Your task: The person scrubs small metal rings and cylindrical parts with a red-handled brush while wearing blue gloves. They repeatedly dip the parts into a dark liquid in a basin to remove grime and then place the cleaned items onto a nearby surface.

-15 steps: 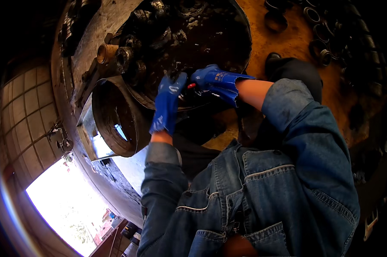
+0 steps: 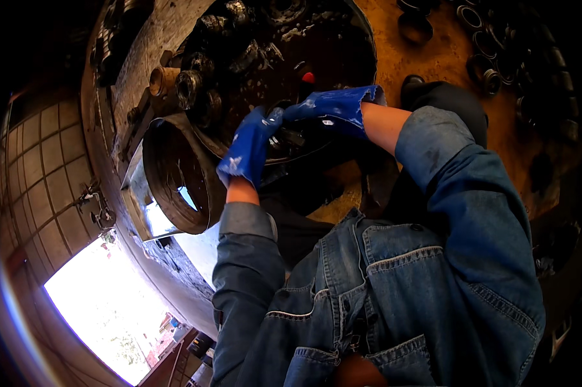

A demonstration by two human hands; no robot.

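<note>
Both my hands wear blue rubber gloves and meet over a dark, greasy round metal part (image 2: 289, 138). My left hand (image 2: 247, 149) grips the part's left side, fingers curled around it. From above and the right, my right hand (image 2: 335, 106) closes over its top. The part sits above the rim of a wide black basin (image 2: 362, 39) filled with several oily metal pieces. Much of the part is hidden by the gloves. My denim sleeves and jacket fill the lower half of the view.
A rusty open metal drum (image 2: 175, 171) lies left of my hands, beside a brass-coloured cylinder (image 2: 162, 79). Several dark rings (image 2: 491, 71) lie on the orange-brown ground at upper right. A tiled wall (image 2: 39, 168) and a bright opening (image 2: 104, 309) are at left.
My right hand has lifted slightly over the part. The left hand keeps its grip in the same place.
</note>
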